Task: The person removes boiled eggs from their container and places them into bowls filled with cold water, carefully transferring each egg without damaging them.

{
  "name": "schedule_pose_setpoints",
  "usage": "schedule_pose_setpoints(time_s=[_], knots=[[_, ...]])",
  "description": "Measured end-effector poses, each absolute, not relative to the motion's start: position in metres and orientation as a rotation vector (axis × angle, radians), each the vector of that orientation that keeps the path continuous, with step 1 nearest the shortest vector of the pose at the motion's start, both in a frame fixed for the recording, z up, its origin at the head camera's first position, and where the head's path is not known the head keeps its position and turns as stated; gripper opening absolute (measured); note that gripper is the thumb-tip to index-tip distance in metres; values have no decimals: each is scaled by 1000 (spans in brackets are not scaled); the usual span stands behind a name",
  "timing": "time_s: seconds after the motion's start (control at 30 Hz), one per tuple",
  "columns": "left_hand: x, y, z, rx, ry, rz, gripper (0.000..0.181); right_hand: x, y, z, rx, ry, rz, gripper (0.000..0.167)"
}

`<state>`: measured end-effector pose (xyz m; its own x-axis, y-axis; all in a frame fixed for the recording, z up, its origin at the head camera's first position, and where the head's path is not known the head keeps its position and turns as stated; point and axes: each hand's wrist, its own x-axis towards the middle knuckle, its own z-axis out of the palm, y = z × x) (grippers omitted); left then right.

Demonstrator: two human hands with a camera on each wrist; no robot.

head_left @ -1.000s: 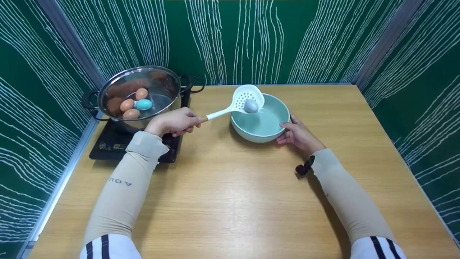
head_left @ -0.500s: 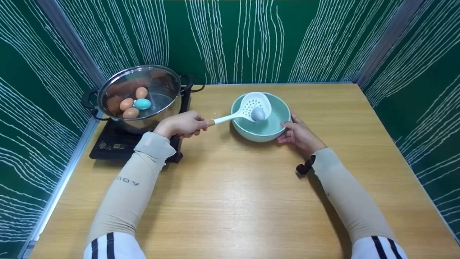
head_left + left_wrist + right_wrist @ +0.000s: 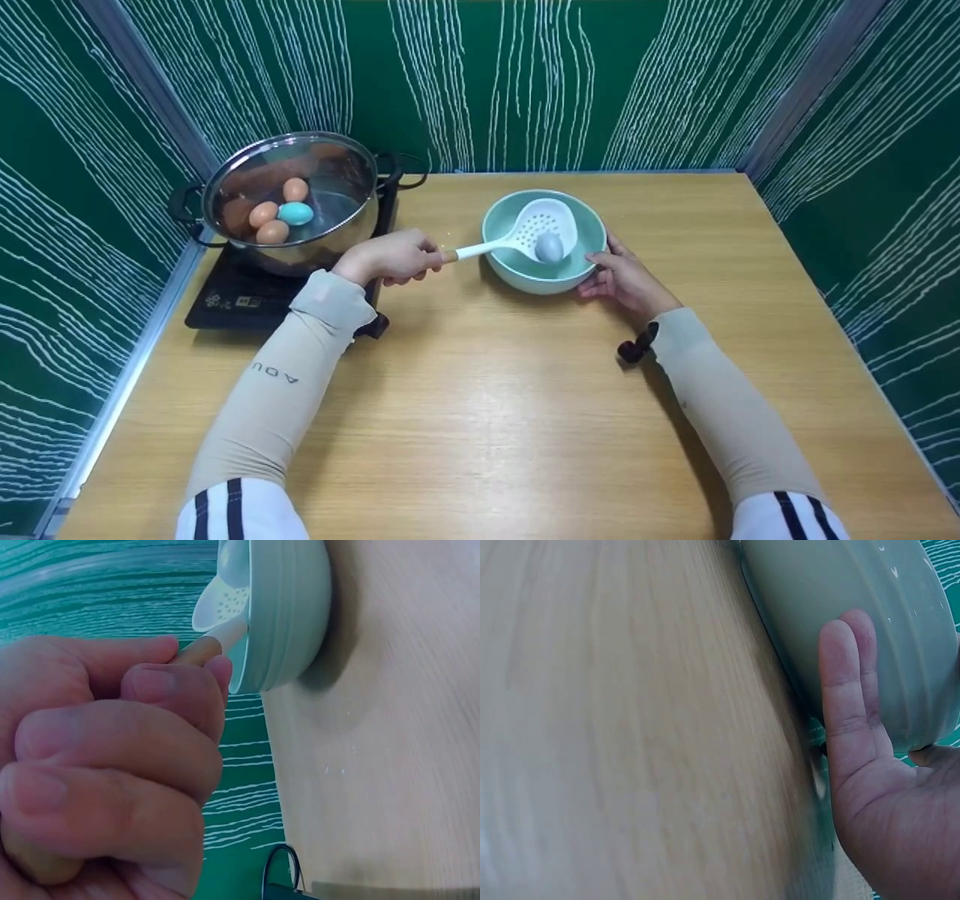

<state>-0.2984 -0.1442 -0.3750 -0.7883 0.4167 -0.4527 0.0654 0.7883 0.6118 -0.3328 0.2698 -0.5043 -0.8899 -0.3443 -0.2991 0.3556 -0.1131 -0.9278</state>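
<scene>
Egg on slotted spoon at the green bowl's mouth, both hands busy.
Left hand [image 3: 394, 256]: fingers curled tight round handle of slotted spoon [image 3: 517, 238], pale grey-blue egg [image 3: 549, 248] in its head. Right hand [image 3: 628, 282]: thumb at rim, straight fingers against outer wall, holding green bowl [image 3: 536, 283]. Pot [image 3: 330, 251] holds four other eggs [image 3: 272, 232].

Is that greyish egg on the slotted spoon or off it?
On: the greyish egg rests in the head of the slotted spoon, which the left hand grips.
</scene>
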Motion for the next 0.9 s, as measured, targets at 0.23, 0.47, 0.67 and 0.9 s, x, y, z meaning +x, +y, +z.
schedule_pose_setpoints(time_s=[0.23, 0.47, 0.67, 0.9], knots=[[-296, -132, -373, 422, 2469, 643, 32, -333, 270, -505, -12, 1721, -2042, 82], [-293, -123, -371, 421, 2528, 565, 32, -334, 270, -506, 8, 1734, -2031, 80], [-290, -117, -371, 421, 2597, 471, 33, -333, 270, -504, 10, 1728, -2035, 82], [-289, -120, -367, 393, 2623, 476, 35, -334, 271, -504, 8, 1741, -2017, 82]])
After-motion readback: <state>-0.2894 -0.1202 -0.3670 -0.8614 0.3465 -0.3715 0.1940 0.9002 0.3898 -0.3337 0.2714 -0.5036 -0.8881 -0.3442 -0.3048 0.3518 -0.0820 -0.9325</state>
